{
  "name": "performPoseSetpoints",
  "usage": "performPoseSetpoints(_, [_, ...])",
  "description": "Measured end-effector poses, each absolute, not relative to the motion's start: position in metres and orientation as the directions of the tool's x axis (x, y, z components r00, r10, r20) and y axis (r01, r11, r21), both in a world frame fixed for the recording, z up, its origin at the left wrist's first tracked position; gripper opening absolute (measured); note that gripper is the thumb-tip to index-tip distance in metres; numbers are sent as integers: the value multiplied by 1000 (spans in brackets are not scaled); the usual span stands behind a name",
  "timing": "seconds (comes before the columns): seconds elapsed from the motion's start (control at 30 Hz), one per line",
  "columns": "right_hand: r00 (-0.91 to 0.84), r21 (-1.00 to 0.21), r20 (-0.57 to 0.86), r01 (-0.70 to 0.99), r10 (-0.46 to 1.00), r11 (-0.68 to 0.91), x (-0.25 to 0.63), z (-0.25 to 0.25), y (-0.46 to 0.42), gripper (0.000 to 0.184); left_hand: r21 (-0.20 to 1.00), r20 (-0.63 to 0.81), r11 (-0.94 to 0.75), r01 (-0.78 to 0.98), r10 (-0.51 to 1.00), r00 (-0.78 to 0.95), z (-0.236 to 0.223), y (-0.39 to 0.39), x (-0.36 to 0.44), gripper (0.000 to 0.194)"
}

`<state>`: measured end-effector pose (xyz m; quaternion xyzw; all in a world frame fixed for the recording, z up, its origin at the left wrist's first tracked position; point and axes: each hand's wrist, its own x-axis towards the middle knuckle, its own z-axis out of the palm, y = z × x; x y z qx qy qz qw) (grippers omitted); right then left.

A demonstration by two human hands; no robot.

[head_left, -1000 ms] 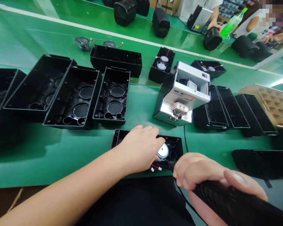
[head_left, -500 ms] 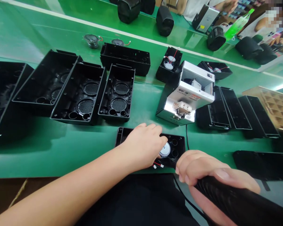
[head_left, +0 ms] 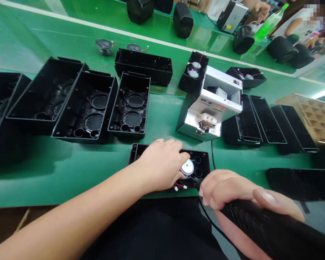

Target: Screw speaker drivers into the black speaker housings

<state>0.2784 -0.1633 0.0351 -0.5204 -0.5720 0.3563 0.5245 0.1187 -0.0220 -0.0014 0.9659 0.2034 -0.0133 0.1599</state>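
Observation:
A black speaker shell lies at the near edge of the green bench. My left hand rests over it, fingers curled around a small round speaker driver seated inside. Red and black wires with a white plug trail from the driver toward me. My right hand is closed round the black ribbed grip of a powered screwdriver, its tip pointing down at the shell next to the driver. A black cord hangs from it.
Several open black shells stand in a row at the left. A silver screw feeder sits behind the work shell. More shells lie at the right, beside a cardboard tray. Another person's hand works across the bench.
Both hands stay on the shell and the screwdriver. The view has shifted slightly; the left hand's fingers have crept a little over the driver.

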Motion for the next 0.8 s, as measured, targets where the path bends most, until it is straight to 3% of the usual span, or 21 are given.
performPoseSetpoints(0.1, [-3,-967,206,155,979,204,282,34,-164,48,297,-96,-870,394,383,919,-1,-21,119,37])
performPoseSetpoints(0.3, [54,-958,265,132,963,256,276,20,-161,37,298,-84,-872,388,381,921,-4,-26,118,35])
performPoseSetpoints(0.43, [-26,-957,249,147,968,250,276,20,-163,39,300,-77,-872,387,383,921,-5,-24,118,37])
performPoseSetpoints(0.53, [48,-967,231,124,972,224,278,26,-163,47,298,-80,-874,384,378,922,-4,-21,119,38])
performPoseSetpoints(0.63, [196,-943,326,-6,925,334,276,27,-159,30,291,-84,-879,377,369,926,-2,-19,118,35])
performPoseSetpoints(0.8, [181,-899,395,-125,901,419,279,17,-142,36,258,-82,-894,366,357,930,-2,-21,118,28])
